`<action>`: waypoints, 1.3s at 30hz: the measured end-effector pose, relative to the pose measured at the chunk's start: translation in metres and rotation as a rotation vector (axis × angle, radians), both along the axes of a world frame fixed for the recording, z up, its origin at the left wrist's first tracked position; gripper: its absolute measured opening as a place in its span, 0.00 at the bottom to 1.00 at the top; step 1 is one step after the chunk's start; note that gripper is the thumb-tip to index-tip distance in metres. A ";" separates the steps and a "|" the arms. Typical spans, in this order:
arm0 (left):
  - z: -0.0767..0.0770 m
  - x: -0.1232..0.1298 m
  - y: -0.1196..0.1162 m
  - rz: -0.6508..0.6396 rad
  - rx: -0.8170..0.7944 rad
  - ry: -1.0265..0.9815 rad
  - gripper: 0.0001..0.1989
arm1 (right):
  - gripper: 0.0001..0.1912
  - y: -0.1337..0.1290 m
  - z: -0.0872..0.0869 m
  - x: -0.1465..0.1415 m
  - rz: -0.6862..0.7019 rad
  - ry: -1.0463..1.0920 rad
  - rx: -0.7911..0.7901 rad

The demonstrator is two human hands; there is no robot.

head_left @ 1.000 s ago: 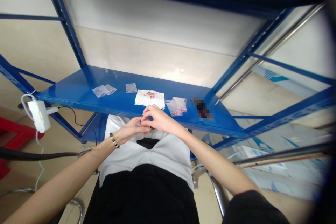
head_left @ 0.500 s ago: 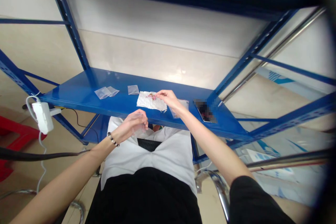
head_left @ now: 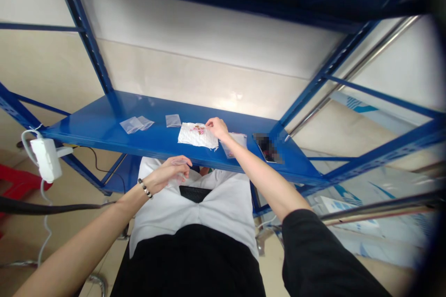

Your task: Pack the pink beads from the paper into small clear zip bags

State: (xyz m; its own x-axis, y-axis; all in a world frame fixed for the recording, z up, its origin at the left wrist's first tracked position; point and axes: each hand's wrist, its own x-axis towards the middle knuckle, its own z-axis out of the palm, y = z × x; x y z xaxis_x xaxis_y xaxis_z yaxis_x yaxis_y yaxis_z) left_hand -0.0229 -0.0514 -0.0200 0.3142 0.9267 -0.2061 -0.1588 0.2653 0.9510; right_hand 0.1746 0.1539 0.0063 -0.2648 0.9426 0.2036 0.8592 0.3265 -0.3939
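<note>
My left hand (head_left: pixel 171 170) is closed around a clear plastic bag (head_left: pixel 177 178), low in front of the shelf's front edge. At the right edge of a crumpled white paper (head_left: pixel 190 138), my right hand (head_left: pixel 218 129) has its fingers pressed together; what they hold, if anything, is too small to make out. Small pink and brown pieces (head_left: pixel 200 130) lie on the paper, just left of my right fingertips. Beneath my right wrist is a clear bag (head_left: pixel 239 139) with small reddish contents, partly hidden by my forearm.
Flat clear bags (head_left: pixel 131 125) lie at the left of the blue shelf (head_left: pixel 94 123), and another small bag (head_left: pixel 173 120) is behind the paper. A phone (head_left: pixel 266 149) rests at the right. A white power strip (head_left: pixel 48 160) hangs at the left end.
My right hand has shifted slightly to the right over the paper, showing more of the small pieces. My left hand has turned a little, still with the clear bag. The view has moved slightly.
</note>
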 end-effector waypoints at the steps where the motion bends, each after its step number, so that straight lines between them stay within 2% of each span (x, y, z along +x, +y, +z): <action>1: 0.002 0.000 -0.001 -0.008 -0.003 -0.014 0.12 | 0.10 0.000 -0.001 -0.001 -0.007 -0.017 0.005; 6: 0.005 0.001 0.000 -0.067 0.005 -0.053 0.11 | 0.09 0.003 -0.002 -0.007 -0.031 -0.074 0.020; 11: 0.001 0.003 0.003 -0.034 0.007 0.190 0.08 | 0.10 0.001 0.008 -0.007 -0.043 -0.058 0.059; 13: -0.002 0.004 0.000 -0.070 -0.015 0.216 0.07 | 0.10 -0.006 0.013 -0.006 -0.018 -0.027 0.108; 16: -0.004 0.005 -0.007 -0.166 -0.035 0.181 0.07 | 0.09 -0.019 0.019 -0.004 0.037 0.022 0.184; 20: -0.003 0.007 -0.013 -0.184 -0.033 0.152 0.08 | 0.09 -0.036 0.025 -0.007 0.103 0.069 0.220; 27: 0.006 0.011 -0.006 -0.180 -0.037 -0.109 0.13 | 0.07 -0.048 0.047 -0.019 0.283 0.226 0.129; 30: 0.011 0.013 -0.008 -0.157 -0.024 -0.247 0.14 | 0.06 -0.068 0.057 -0.025 0.393 0.342 0.061; 33: 0.016 0.012 -0.014 -0.160 0.019 -0.307 0.12 | 0.05 -0.103 0.062 -0.028 0.503 0.441 0.008; 36: 0.017 0.009 -0.018 -0.173 0.075 -0.354 0.11 | 0.05 -0.138 0.060 -0.029 0.592 0.497 -0.032; 39: 0.015 0.007 -0.016 -0.171 0.113 -0.397 0.09 | 0.05 -0.160 0.053 -0.027 0.637 0.507 -0.088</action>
State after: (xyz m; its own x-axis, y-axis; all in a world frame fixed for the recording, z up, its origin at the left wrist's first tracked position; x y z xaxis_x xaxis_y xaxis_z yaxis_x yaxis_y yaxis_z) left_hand -0.0161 -0.0674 -0.0049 0.4989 0.8645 0.0613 -0.4803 0.2169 0.8498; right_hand 0.1472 -0.0063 0.0597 -0.6507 0.6602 0.3750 0.2301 0.6422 -0.7312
